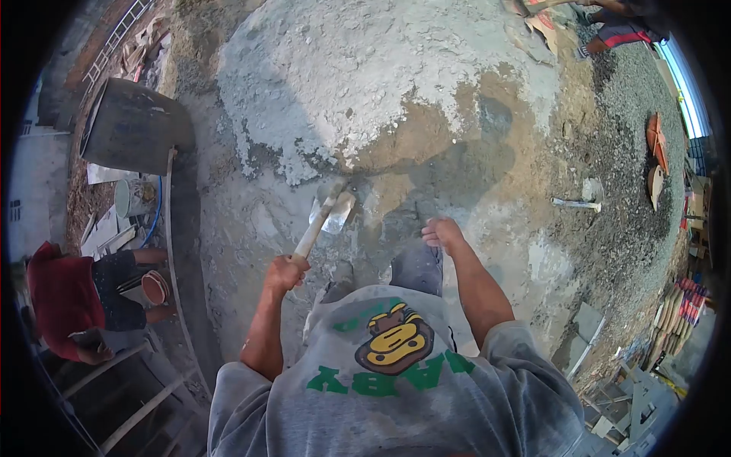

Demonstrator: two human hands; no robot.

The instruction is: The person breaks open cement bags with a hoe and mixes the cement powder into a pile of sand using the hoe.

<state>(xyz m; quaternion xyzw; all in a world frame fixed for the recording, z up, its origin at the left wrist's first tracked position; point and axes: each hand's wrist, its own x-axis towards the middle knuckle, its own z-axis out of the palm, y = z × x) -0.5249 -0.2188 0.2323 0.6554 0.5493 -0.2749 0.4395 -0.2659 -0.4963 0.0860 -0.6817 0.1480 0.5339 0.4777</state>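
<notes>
My left hand point(288, 273) is wrapped round the pale wooden handle of a shovel point(312, 234), which slants forward and to the right. Its shiny metal blade point(336, 213) shows beside the far part of the handle, low over the grey ground. My right hand point(443, 233) is apart from the shovel, in front of my right leg. Its fingers are curled in, and I see nothing in them. Ahead of both hands spreads a broad heap of grey, crumbly cement mix point(343, 68), its near edge just past the shovel.
A large dark drum point(137, 126) and a bucket point(135, 196) stand at the left. Nearby, a person in a red shirt point(65, 301) holds a small container. Another person's leg point(620, 34) shows at the upper right. Gravel point(632, 152) lies along the right side.
</notes>
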